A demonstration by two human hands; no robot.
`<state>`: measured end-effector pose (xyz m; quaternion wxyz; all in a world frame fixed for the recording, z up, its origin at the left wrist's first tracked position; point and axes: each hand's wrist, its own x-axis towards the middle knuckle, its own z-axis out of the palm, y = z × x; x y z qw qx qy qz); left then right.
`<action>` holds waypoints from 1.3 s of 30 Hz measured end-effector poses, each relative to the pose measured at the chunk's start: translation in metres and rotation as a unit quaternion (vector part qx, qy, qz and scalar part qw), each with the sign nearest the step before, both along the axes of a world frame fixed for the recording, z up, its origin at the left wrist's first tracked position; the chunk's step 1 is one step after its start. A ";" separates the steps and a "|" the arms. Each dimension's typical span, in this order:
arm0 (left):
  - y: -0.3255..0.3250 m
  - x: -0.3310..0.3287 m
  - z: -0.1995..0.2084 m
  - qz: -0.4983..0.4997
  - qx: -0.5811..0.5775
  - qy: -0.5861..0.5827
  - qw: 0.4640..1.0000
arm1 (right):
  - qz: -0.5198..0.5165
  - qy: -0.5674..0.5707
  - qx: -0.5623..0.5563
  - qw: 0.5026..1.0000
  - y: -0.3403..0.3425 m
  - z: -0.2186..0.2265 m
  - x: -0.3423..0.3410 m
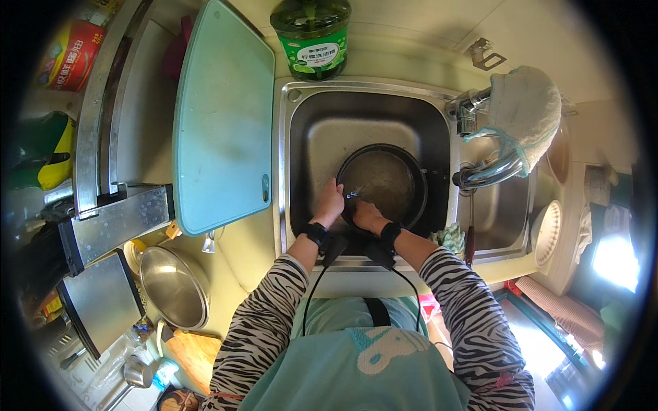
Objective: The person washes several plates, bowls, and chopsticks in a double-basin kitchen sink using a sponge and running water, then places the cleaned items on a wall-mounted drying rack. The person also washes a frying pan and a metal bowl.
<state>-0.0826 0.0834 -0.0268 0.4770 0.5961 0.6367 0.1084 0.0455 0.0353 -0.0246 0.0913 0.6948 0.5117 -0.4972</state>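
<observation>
A round black pan [385, 183] sits in the left basin of the metal sink [322, 123], with cloudy water in it. My left hand [330, 204] is closed on the pan's near left rim. Inside the near edge of the pan, my right hand [370, 218] is bent down with its fingers curled at the water. Whatever is in those fingers, if anything, is hidden. Small bright splashes show between the two hands.
The curved faucet [490, 172], draped with a pale cloth [524, 113], reaches over the divider. A green bottle [312, 41] stands behind the sink. On the left are a light blue cutting board [223, 123] and a metal bowl [173, 288]. A green-white cloth [450, 238] lies at the front edge.
</observation>
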 end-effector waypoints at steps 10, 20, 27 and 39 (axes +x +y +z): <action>-0.001 -0.009 -0.010 0.031 -0.069 -0.048 0.996 | 0.055 0.096 0.087 0.990 -0.011 0.023 0.012; -0.013 -0.011 -0.044 0.134 -0.114 -0.152 0.973 | 0.202 -0.052 -0.059 0.976 -0.010 0.047 0.031; -0.029 0.000 0.041 0.247 -0.340 -0.284 0.862 | -0.230 0.206 0.079 0.948 0.021 0.000 -0.017; 0.043 0.003 0.010 0.057 -0.135 0.001 0.989 | 0.319 -0.087 -0.021 0.944 -0.009 0.042 0.055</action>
